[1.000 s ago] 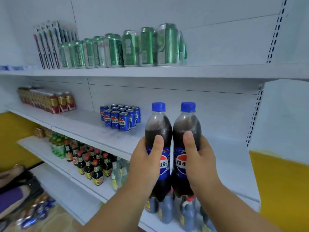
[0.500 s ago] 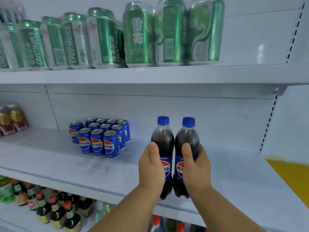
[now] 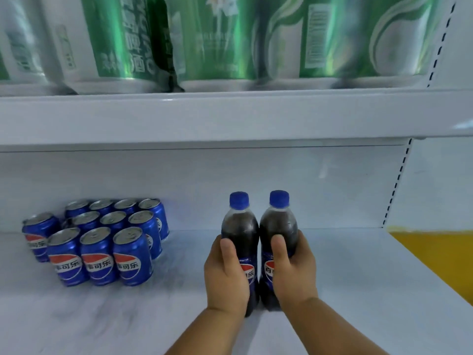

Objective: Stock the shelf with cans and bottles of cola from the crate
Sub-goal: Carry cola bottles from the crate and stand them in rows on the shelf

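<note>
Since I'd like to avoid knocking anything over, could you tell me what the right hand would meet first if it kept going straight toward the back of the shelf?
Nothing stands behind the right hand and its cola bottle; it would probably reach the white back panel first, though depth is hard to judge.

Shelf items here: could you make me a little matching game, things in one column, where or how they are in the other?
Things:
1. left hand
2. right hand
3. blue cola cans
4. green cans

Places or states:
A. on the upper shelf
B. grips the right cola bottle
C. grouped on the lower shelf, left of the bottles
D. grips the left cola bottle

Pairs: 1-D, 2-B, 3-C, 4-A
</note>
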